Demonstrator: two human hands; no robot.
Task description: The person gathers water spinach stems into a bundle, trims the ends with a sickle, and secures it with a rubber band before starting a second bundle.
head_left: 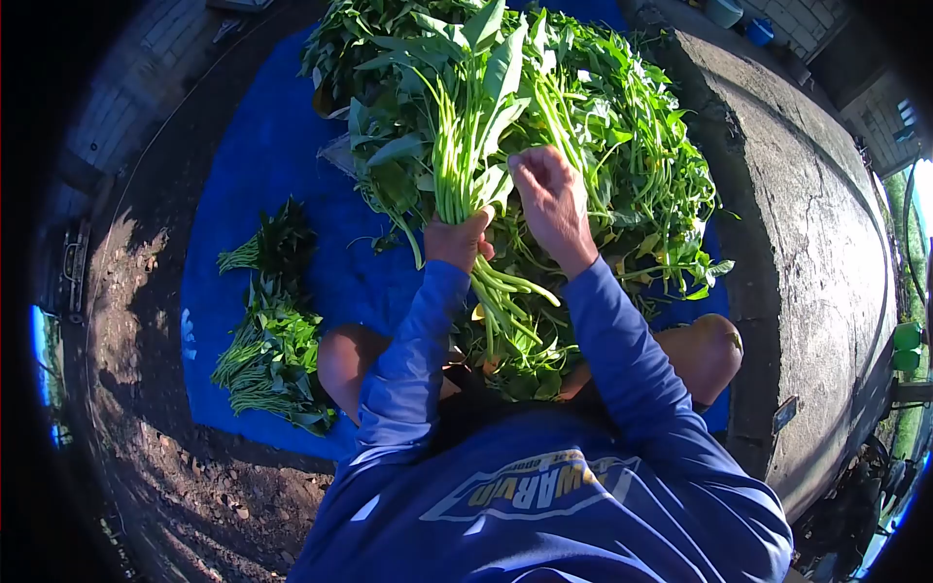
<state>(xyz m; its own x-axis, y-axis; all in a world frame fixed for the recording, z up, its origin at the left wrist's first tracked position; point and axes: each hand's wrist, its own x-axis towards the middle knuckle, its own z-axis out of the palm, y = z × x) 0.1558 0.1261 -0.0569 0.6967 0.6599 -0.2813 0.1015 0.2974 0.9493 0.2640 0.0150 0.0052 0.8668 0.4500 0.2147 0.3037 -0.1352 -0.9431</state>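
Note:
My left hand [457, 240] is wrapped round a bunch of long green stems [455, 160], leaves upward and cut ends hanging below the fist. Just right of the bunch, my right hand [552, 194] is raised with its fingers curled together; whether anything thin is between them is too small to tell. A large heap of leafy greens [641, 155] lies behind and to the right of both hands. Smaller bundles of the same greens [267, 355] rest on the blue tarp [248, 175] at the left.
A raised concrete ledge [807, 223] runs along the right side. Bare soil with small stones [214, 486] borders the tarp at the lower left. My bent knees [705, 355] flank the greens. A blue container [760, 32] stands at the top right.

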